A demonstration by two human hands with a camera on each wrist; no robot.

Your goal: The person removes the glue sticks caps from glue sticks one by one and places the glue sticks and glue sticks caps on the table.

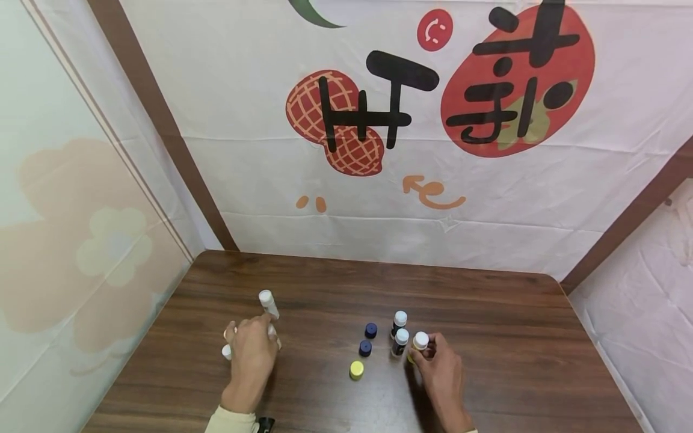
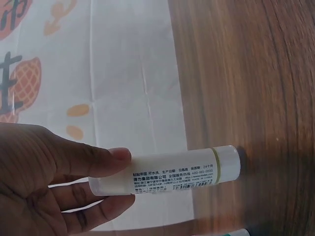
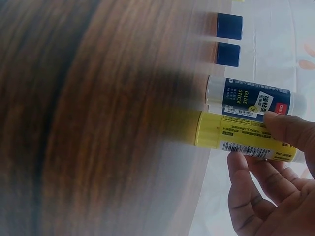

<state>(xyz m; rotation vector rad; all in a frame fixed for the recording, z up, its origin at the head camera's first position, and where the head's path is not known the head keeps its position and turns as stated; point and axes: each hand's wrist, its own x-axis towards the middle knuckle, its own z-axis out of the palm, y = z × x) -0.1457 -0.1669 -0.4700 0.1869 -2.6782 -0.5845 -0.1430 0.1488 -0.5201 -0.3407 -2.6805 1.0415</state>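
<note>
In the head view my left hand (image 1: 251,349) is at the left of the table, among several white tubes. The left wrist view shows that hand (image 2: 64,182) pinching a white labelled glue stick (image 2: 172,169) between thumb and fingers. Beyond it stands another white tube (image 1: 269,304); a white end (image 1: 227,352) shows left of the hand. My right hand (image 1: 443,376) pinches a yellow glue stick (image 3: 236,135) with a white top (image 1: 420,341). The yellow stick stands upright on the table. Beside it stand two dark blue glue sticks (image 1: 400,341) with white tops.
Two dark blue caps (image 1: 370,330) and a yellow cap (image 1: 356,370) sit mid-table between the hands. The brown wooden table (image 1: 314,288) meets a printed white cloth (image 1: 325,234) at its back edge. More cloth hangs at both sides.
</note>
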